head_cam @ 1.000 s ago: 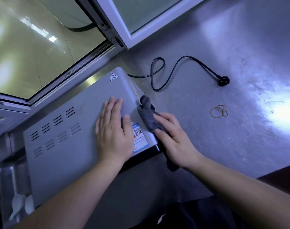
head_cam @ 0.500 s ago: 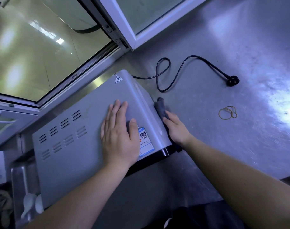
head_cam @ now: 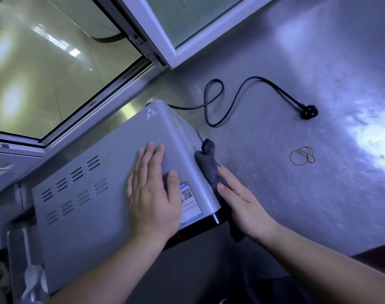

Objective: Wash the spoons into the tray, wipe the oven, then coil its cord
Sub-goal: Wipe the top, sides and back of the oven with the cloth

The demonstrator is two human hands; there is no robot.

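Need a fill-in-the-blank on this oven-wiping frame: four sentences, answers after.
1. The left hand lies flat on the ____ of the oven.
2. The right hand presses a dark grey ____ against the oven's side.
3. The black cord lies loose, its plug resting on the steel ____.
4. Nearer the camera than the plug lie yellow rubber ____.
Missing: top; cloth; counter; bands.

The oven's casing is matt grey sheet metal, with a glossy paper label at its 4 o'clock corner. The cloth is dark, soft fabric. The counter is brushed steel, scuffed, glaring at 3 o'clock. The cord is smooth black plastic.
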